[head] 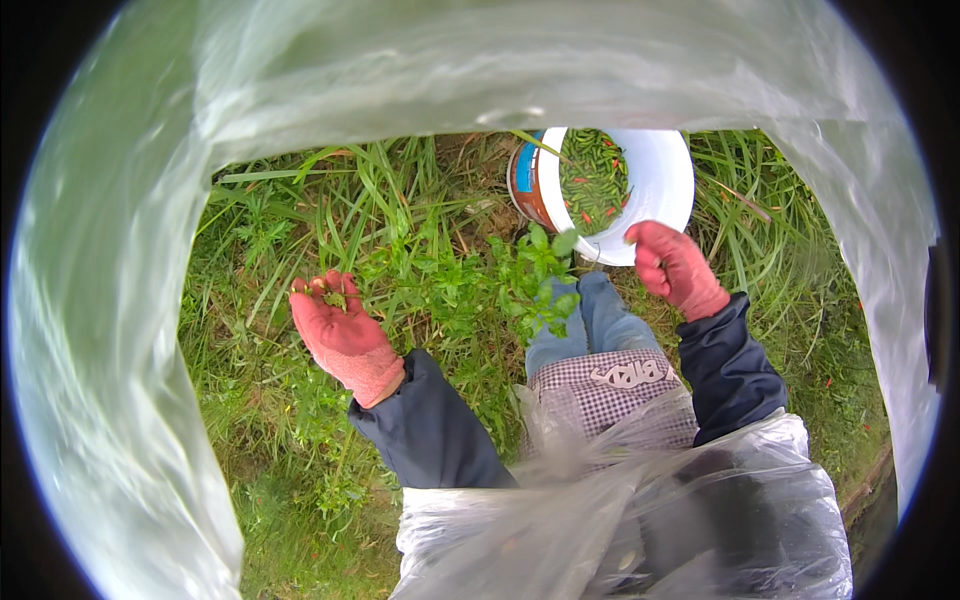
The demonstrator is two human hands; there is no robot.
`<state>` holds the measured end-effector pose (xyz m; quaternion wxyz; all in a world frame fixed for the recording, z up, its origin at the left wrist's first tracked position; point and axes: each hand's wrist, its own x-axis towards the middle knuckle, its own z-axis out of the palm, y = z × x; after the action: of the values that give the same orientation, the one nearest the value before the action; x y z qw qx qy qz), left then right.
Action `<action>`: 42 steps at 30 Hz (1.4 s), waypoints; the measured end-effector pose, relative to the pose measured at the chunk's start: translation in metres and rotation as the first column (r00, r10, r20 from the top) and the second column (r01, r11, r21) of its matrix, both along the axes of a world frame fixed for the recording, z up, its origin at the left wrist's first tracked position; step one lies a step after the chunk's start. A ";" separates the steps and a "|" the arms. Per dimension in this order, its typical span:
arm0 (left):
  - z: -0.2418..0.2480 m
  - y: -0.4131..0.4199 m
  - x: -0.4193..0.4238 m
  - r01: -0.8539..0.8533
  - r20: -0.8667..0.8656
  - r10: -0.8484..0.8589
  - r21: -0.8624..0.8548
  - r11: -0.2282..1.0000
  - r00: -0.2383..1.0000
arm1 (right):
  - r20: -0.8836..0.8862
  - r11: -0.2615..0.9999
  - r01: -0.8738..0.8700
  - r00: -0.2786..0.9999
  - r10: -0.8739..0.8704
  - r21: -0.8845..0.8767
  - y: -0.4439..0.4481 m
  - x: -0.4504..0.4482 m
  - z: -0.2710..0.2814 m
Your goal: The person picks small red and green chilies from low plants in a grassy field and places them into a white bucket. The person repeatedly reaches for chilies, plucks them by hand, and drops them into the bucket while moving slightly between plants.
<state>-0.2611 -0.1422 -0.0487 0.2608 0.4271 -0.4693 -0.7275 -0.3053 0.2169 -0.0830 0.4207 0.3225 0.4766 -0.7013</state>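
My left hand [341, 330], in a red coated glove, is palm up over the grass at the left, its fingers curled up around a small green leafy bit [334, 300]. My right hand [675, 266], gloved the same way, is by the near right rim of a white plastic bucket [664, 180]. Its thumb and index finger are together; whether something small is between them cannot be told. Many green chili peppers [592, 176] and several red ones lie in the bucket, which is tilted towards me. A leafy green plant [536, 277] rises between my hands.
Tall grass and weeds [375, 195] surround me. My jeans [600, 315] and checked apron [615, 390] are close below the bucket. Clear plastic sheeting [480, 82] frames the view, and more plastic covers my torso. A strip of bare soil [870, 487] shows at the lower right.
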 end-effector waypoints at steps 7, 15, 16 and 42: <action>-0.007 -0.008 0.026 -0.087 0.016 0.086 0.068 0.994 0.996 | 0.006 0.952 -0.305 0.952 0.305 0.022 -0.065 0.056 -0.044; 0.008 -0.001 0.032 -0.080 0.248 0.125 -0.183 0.980 0.961 | -0.409 0.484 -0.686 0.288 0.866 0.542 -0.202 0.107 -0.057; 0.012 0.000 0.032 -0.051 0.252 0.107 -0.220 0.974 0.962 | -0.490 0.553 -0.629 0.294 0.820 0.547 -0.205 0.114 -0.056; 0.155 0.198 -0.031 0.886 0.010 -0.938 0.324 0.331 0.347 | -0.321 0.554 -0.038 0.781 0.536 0.832 0.089 0.017 0.046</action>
<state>-0.2920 0.0559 0.1063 -0.3009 0.1875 -0.5501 -0.7561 -0.2887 0.3056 -0.0373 0.1951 0.1739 0.8809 -0.3947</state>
